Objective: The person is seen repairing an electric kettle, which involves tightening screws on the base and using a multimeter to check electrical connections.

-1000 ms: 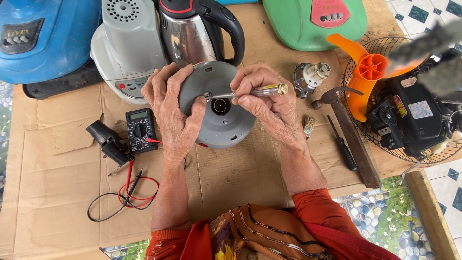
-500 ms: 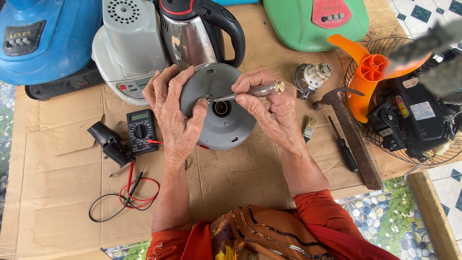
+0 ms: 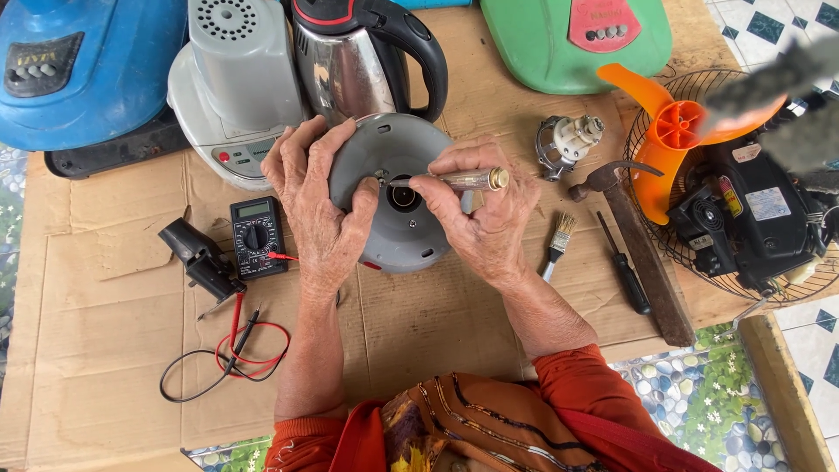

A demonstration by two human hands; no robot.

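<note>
Nearest you, your forearms run up from the orange sleeves and meet over the cardboard [image 3: 105,350]. Your left hand [image 3: 319,205] is curled around the left rim of the grey kettle base [image 3: 404,229], fingers wrapped over its edge, steadying it flat. Your right hand [image 3: 485,214] pinches a screwdriver [image 3: 459,181] between thumb and fingertips; its long axis lies nearly level, pointing left, tip at the base's middle near the central socket, handle end toward the right. So the base sits directly between both hands, with the right one working from its right side. Beyond it stands the steel kettle [image 3: 358,61], just behind the base's far rim.
</note>
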